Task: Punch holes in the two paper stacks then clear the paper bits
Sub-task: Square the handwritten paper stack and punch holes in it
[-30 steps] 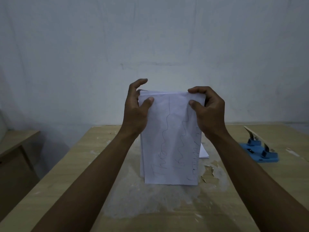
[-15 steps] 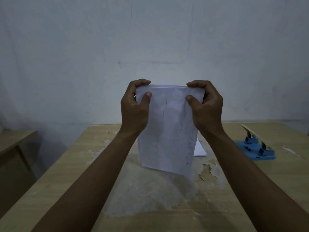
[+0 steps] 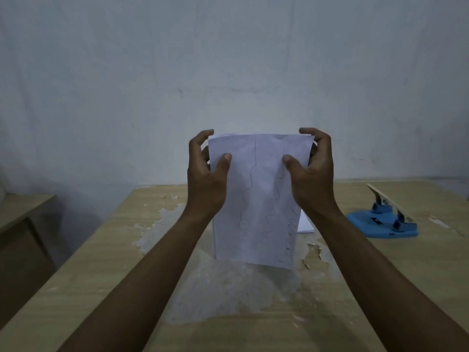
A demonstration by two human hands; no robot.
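I hold a white paper stack (image 3: 256, 207) with wavy pen lines upright over the middle of the table. My left hand (image 3: 206, 181) grips its top left corner, thumb on the front sheet. My right hand (image 3: 311, 179) grips the top right corner the same way. The stack's lower edge hangs slightly tilted just above the tabletop. A corner of a second white stack (image 3: 305, 224) shows on the table behind my right wrist; most of it is hidden. A blue hole punch (image 3: 383, 222) with a raised pale lever sits at the right.
The wooden table (image 3: 101, 262) has a worn, whitish peeled patch (image 3: 228, 288) in the middle with flaking bits beside it. A lower wooden piece of furniture (image 3: 22, 219) stands at the left. A plain wall rises close behind the table's far edge.
The stack was lifted off the tabletop about half a second ago and has now come back down and squared up, its lower edge near the table again. Both hands kept their grip.
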